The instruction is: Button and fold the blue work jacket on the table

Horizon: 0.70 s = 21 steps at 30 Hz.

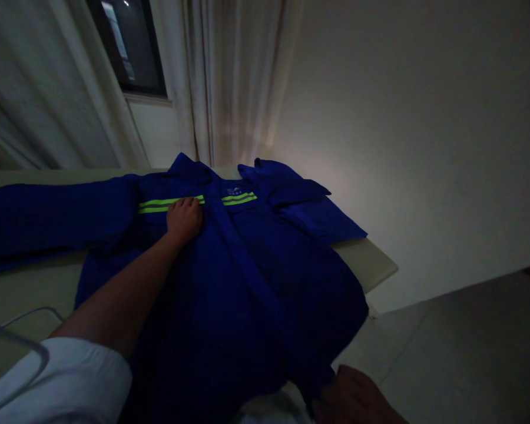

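A dark blue work jacket (pixel 181 324) lies spread front side up, with yellow-green stripes with a grey band across its chest. My left hand (pixel 184 221) presses on the chest beside the front placket, its fingers curled over the stripe; the fingertips are hidden. At the bottom, my right hand (pixel 351 397) is closed on the lower front corner of the jacket, dim and slightly blurred. The left sleeve in view stretches out flat, while the other sleeve is bunched near the collar at the right.
Beneath the jacket is a pale table (pixel 375 265), its corner showing at right. A white cable (pixel 26 341) loops at the lower left. Curtains (pixel 234 76), a dark window (pixel 130 47) and a plain wall (pixel 415 129) stand behind; tiled floor (pixel 463 347) lies to the right.
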Each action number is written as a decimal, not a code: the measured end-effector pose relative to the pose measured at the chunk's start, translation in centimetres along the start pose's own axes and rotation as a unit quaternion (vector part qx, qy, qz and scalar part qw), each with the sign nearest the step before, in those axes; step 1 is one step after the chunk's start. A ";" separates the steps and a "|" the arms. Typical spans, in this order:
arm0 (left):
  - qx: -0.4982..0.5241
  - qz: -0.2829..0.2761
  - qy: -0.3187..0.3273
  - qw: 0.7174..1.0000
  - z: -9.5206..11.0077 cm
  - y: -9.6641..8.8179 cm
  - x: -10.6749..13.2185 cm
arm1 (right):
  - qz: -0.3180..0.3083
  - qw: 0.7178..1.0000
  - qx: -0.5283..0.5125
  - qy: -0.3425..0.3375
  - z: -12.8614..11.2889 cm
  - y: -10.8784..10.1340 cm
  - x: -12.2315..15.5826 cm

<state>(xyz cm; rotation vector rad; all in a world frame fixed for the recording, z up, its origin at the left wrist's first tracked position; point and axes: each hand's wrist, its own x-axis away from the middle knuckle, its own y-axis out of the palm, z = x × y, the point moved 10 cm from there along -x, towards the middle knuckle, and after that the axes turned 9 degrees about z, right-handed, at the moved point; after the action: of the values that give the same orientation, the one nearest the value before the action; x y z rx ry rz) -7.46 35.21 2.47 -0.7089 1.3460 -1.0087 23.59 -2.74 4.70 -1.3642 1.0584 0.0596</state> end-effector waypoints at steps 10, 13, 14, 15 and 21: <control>0.113 -0.084 0.302 0.943 19.1 -9.6 21.7 | 0.154 0.929 -0.109 0.319 7.1 0.7 -1.0; 0.117 -0.056 0.350 0.928 21.8 -11.2 29.5 | 0.143 0.901 -0.148 0.381 8.0 1.7 -0.4; 0.108 -0.038 0.350 0.930 21.9 -11.5 30.8 | 0.141 0.893 -0.158 0.397 8.2 1.9 -0.2; 0.100 -0.023 0.344 0.933 21.7 -11.6 31.6 | 0.142 0.886 -0.169 0.409 8.2 2.1 0.1; 0.121 0.044 0.279 0.952 19.8 -13.0 30.6 | 0.163 0.872 -0.234 0.398 6.6 2.6 0.8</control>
<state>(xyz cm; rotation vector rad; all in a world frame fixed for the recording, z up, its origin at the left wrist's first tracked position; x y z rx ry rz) 7.76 -0.34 3.01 -0.1740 1.6789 -1.3338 26.28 2.85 1.25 -1.6727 2.0744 -0.0039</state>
